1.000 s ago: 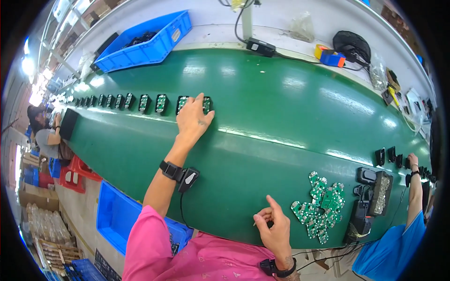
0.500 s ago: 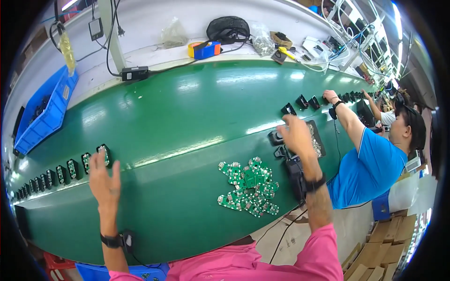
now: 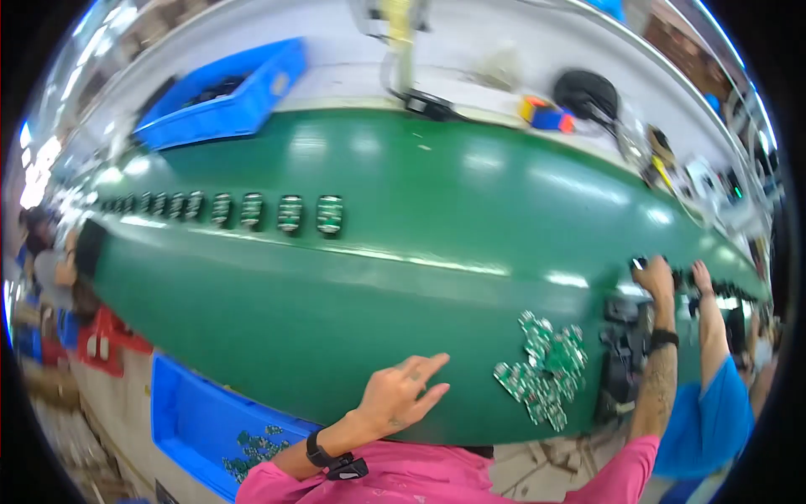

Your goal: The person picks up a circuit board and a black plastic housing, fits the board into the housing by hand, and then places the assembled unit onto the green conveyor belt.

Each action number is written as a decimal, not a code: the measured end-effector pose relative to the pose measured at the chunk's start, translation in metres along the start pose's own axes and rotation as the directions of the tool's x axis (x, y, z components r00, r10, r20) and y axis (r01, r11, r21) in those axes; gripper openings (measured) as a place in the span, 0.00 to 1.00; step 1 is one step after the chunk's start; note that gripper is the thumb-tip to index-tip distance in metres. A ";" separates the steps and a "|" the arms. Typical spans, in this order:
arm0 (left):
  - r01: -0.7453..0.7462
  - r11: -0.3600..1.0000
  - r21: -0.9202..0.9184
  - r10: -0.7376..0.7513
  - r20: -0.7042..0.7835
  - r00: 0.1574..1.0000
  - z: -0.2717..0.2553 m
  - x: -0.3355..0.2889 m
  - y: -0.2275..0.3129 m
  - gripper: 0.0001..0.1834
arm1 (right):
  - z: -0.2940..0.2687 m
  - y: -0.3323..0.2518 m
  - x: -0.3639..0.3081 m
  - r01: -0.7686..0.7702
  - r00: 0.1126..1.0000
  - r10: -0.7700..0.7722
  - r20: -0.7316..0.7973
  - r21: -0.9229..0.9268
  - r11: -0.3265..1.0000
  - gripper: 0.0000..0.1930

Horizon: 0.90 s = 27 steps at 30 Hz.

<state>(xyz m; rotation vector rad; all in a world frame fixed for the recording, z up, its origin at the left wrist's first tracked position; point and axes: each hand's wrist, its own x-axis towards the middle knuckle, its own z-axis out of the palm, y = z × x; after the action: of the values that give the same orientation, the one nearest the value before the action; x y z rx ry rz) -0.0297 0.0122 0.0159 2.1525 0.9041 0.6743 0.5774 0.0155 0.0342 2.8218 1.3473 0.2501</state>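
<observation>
Head view showed a green conveyor belt [image 3: 403,252] curving across the frame, and every place below is told relative to it. The left hand [image 3: 401,396] hovered over the belt's near edge, wrist bent back, forefinger stretched toward the right, the other fingers loosely curled, grasping nothing. Its forearm rose from the lower edge in a pink sleeve [image 3: 336,487], with a dark wristband [image 3: 323,454] at the wrist.

A pile of small green circuit boards [image 3: 544,370] lay on the belt near its front edge, to the right of that hand and apart from it; the boards lay jumbled, so no single heading could be read, though the heap ran lengthwise from the near edge away across the belt. The right hand [image 3: 655,275] reached out far along the belt's right end, arm nearly straight, fingers curled on a small dark part [image 3: 640,263]; how firmly it gripped could not be made out. A black fixture [image 3: 623,353] stood between that arm and the pile.

Farther left, a row of green-and-black assemblies [image 3: 252,210] stood on the belt in a line along its length. A blue bin [image 3: 222,101] sat beyond the belt's far edge, another blue bin [image 3: 201,420] below its near edge. A second person's hand [image 3: 701,277] rested just right of the right hand.
</observation>
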 end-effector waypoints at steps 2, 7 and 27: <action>0.042 0.995 -0.094 -0.046 -0.031 0.998 0.002 -0.007 0.010 0.30 | -0.061 -0.095 -0.035 0.021 0.962 -0.102 0.255 0.301 0.953 0.20; -0.069 0.978 -0.196 0.040 -0.148 0.988 0.028 0.006 0.039 0.55 | -0.128 -0.211 -0.206 0.150 0.829 -0.469 0.304 0.687 0.711 0.25; 0.041 0.953 -0.299 -0.027 0.053 0.998 0.024 -0.017 0.003 0.13 | -0.081 -0.238 -0.313 0.352 0.873 -0.486 -0.037 0.736 0.577 0.09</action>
<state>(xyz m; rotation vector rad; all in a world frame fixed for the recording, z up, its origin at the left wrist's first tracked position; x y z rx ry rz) -0.0234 -0.0119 0.0000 1.8702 0.7576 0.6920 0.1881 -0.0818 0.0529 2.7491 2.4475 -0.6879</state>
